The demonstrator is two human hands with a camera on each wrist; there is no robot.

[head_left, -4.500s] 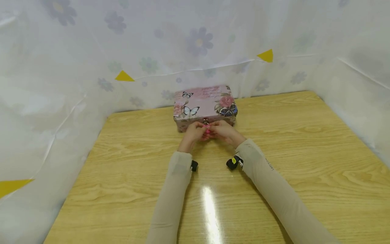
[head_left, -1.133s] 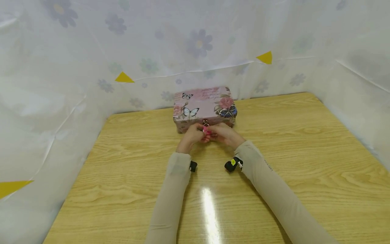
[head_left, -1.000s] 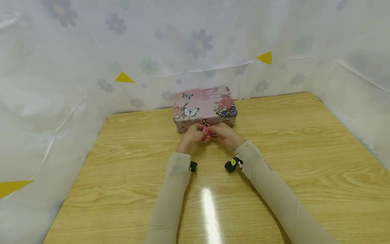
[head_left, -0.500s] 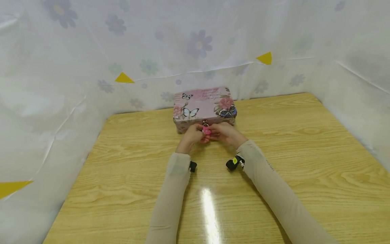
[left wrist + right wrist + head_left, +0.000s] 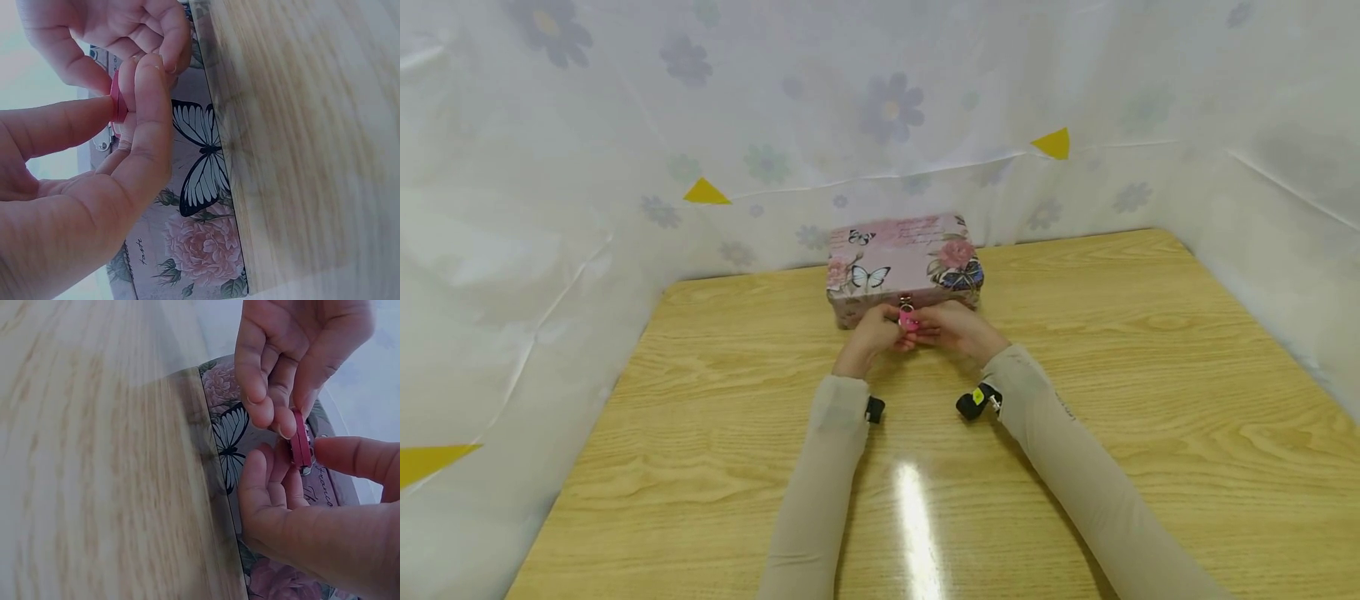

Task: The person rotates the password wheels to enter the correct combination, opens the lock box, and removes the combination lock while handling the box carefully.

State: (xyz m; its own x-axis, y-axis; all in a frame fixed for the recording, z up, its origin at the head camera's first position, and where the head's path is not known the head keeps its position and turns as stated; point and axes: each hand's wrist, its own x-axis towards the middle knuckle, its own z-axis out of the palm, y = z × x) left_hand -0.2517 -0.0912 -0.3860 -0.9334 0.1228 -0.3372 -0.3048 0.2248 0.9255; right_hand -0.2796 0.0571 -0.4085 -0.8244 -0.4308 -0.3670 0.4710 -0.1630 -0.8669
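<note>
A pink padlock (image 5: 909, 320) hangs by its metal shackle from the clasp (image 5: 905, 299) on the front of a pink box (image 5: 910, 254) printed with butterflies and roses. My left hand (image 5: 876, 328) pinches the padlock from the left, thumb on one face and fingers behind. From the right, my right hand (image 5: 958, 327) holds it too, its thumb at the face with the small number dials, seen edge-on in the right wrist view as a red lock body (image 5: 300, 440). The box lid is down. Its front carries a white butterfly print (image 5: 203, 150).
The wooden table (image 5: 715, 467) runs from the box toward me, with a bright light reflection on it. A flower-patterned white curtain (image 5: 820, 100) hangs close behind the box and along both sides. Yellow triangles (image 5: 1051, 143) are stuck on the curtain.
Both hands stay at the padlock in front of the box. My right fingers have shifted slightly, and more of the padlock's pink face shows now than in the oldest frame.
</note>
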